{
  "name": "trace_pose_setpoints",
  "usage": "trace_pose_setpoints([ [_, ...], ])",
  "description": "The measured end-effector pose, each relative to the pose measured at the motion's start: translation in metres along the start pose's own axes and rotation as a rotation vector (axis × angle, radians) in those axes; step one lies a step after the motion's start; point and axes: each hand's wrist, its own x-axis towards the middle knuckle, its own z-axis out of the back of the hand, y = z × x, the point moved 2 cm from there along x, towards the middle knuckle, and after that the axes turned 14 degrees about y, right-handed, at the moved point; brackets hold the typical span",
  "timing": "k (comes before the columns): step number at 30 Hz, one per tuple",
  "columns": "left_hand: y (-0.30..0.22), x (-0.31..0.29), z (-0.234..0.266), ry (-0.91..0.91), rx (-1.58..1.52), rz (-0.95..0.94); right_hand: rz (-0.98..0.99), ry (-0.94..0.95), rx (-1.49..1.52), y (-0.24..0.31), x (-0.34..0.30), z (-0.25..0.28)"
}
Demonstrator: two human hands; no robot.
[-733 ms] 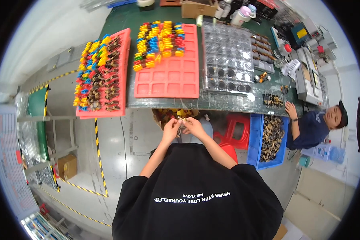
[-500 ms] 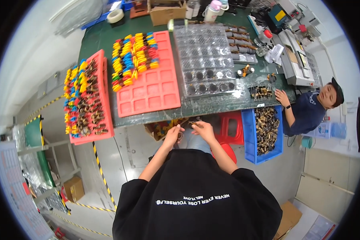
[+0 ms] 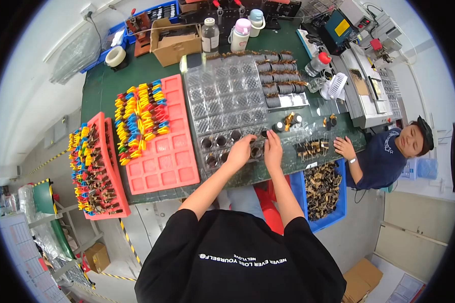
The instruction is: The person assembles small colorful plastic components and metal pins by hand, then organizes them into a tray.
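Note:
A clear plastic blister tray (image 3: 222,113) lies on the table, with dark round cup-like parts (image 3: 221,141) in its near rows. My left hand (image 3: 241,151) reaches over these rows, fingers bent and drawn together at a pocket; what they grip, if anything, is hidden. Close beside it to the right, my right hand (image 3: 273,150) has its fingertips together at a small dark round part (image 3: 264,134) by the tray's right edge. A few centimetres of tray separate the two hands.
Left stand a pink compartment tray (image 3: 174,177) with colourful clips (image 3: 141,121) and a tilted, filled one (image 3: 114,171). Wire-tailed grey coils (image 3: 280,78) lie behind. Right are dark metal-legged parts (image 3: 311,149), a blue bin (image 3: 308,222) of similar pieces and a co-worker (image 3: 389,156).
Both my hands have risen from below the table edge, over my lap, to the near part of the clear tray. The view has shifted, showing more of the table's back.

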Motion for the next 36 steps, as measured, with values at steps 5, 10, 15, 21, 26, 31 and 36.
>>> trace_pose_setpoints([
  [5,0.025,0.018,-0.013,0.035,0.727,-0.133,0.073,0.173,-0.413,-0.010,0.026,-0.012],
  [10,0.022,-0.035,0.031,-0.034,0.491,-0.100,0.111,0.245,-0.331,-0.017,-0.005,-0.004],
  [15,0.113,-0.093,0.140,-0.508,0.822,0.312,0.063,0.229,-0.200,-0.007,-0.043,0.012],
  [21,0.165,-0.104,0.244,-0.376,0.887,0.586,-0.004,0.164,-0.119,0.014,-0.094,0.014],
  [26,0.165,-0.100,0.254,-0.281,0.994,0.554,0.011,0.139,-0.066,0.052,-0.122,0.013],
  [31,0.172,-0.111,0.236,-0.144,1.125,0.567,0.074,0.146,-0.052,0.085,-0.153,-0.001],
  [36,0.153,-0.136,0.226,-0.396,0.737,0.281,0.079,0.174,0.025,0.121,-0.187,-0.013],
])
